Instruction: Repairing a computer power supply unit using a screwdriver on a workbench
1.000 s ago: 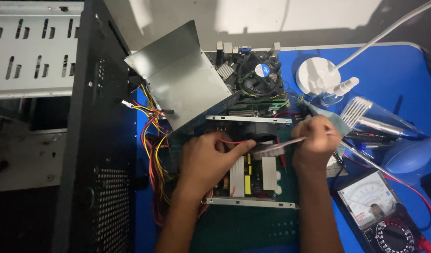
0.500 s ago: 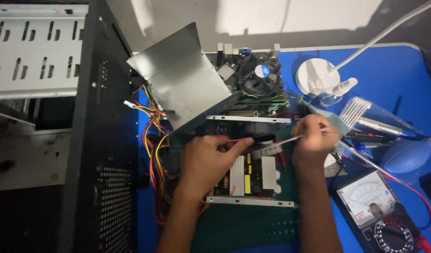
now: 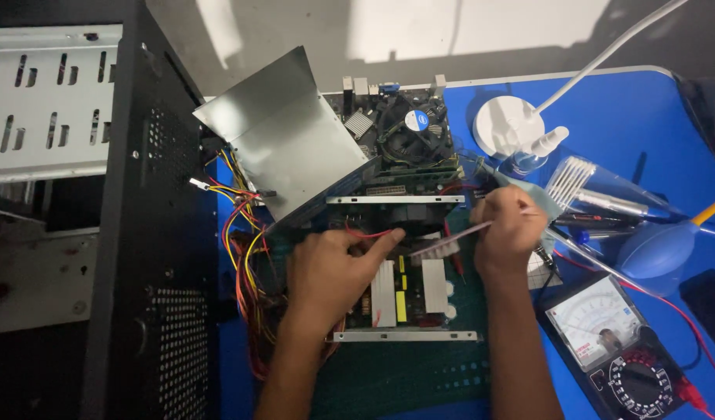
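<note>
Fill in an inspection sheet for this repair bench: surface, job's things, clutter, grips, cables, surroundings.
Surface: blue table with a green mat under the work.
Job's things: open power supply board between two metal rails; small brush with its bristles over the board.
Clutter: meter, blue air blower, spray bottle, white lamp base, motherboard with fan, bent metal cover.
Grips: left hand rests on the board; right hand holds the brush handle.
Cables: red, yellow and black wire bundle left of the board; red meter lead.
Surroundings: black computer case at left; grey wall behind.
</note>
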